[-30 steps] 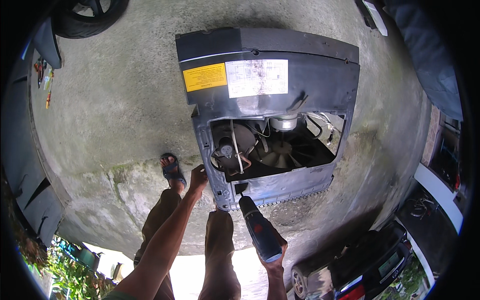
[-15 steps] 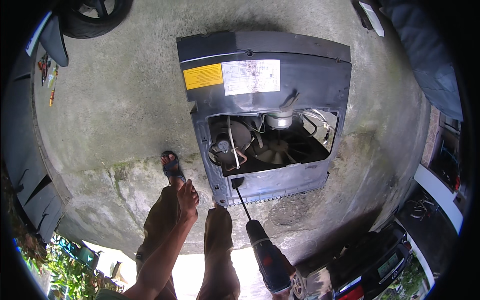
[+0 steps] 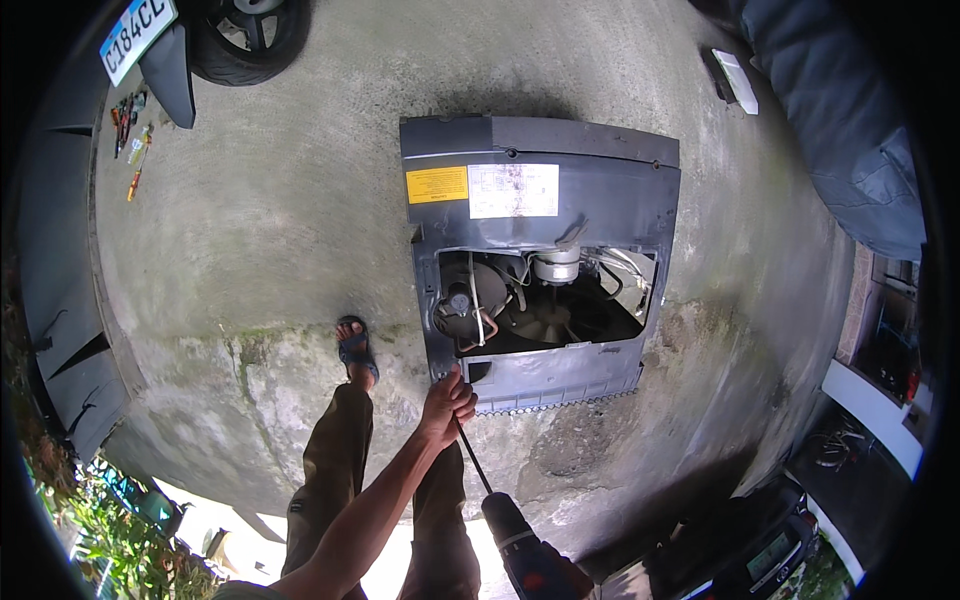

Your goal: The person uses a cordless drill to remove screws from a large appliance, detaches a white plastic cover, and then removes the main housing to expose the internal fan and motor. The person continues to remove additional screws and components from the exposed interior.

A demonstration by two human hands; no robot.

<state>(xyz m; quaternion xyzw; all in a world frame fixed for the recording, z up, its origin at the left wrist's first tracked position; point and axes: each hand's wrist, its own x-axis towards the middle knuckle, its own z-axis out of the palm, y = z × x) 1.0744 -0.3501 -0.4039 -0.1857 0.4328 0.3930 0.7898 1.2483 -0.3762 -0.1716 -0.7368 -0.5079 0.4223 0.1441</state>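
Note:
My left hand [image 3: 447, 408] is closed at the near left edge of a grey metal appliance housing [image 3: 560, 375], its fingers curled round the front end of a long thin driver bit [image 3: 473, 456]. The hand hides the bit's tip. From the bottom edge a dark power drill [image 3: 525, 550] points up and left with that bit in its chuck; my right hand on its grip lies below the frame. Through the housing's opening show a fan [image 3: 545, 322], a silver motor [image 3: 557, 264], a round dark compressor [image 3: 475, 290] and loose wires [image 3: 625, 268].
Screwdrivers and other hand tools [image 3: 135, 175] lie on the concrete at far left, near a motorcycle wheel [image 3: 250, 45]. A grey cover [image 3: 850, 140] drapes something at right. A dark car [image 3: 735, 555] stands at lower right. My sandaled foot [image 3: 357, 350] is left of the housing.
My left hand has moved up and right from beside my leg to the bit and the housing's edge. The drill has shifted slightly left and down. The view has shifted too.

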